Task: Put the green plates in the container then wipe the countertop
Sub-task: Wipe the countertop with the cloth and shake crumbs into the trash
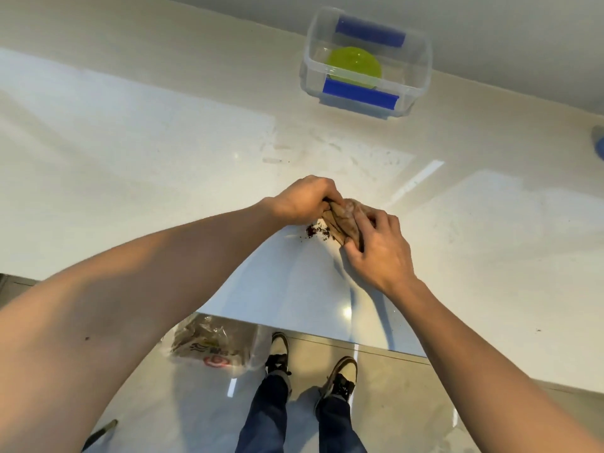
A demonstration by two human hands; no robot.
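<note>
Item: brown cloth point(343, 220), bunched between my left hand point(304, 201) and right hand point(379, 250), fingers of both closed on it; dark crumbs point(315, 231) lie just left of it, nearer my left hand.

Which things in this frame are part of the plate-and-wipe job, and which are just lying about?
Job: green plate in the container; cloth held by left hand and right hand; crumbs; countertop.

Lying about: plastic bag on the floor; blue object at the right edge.
</note>
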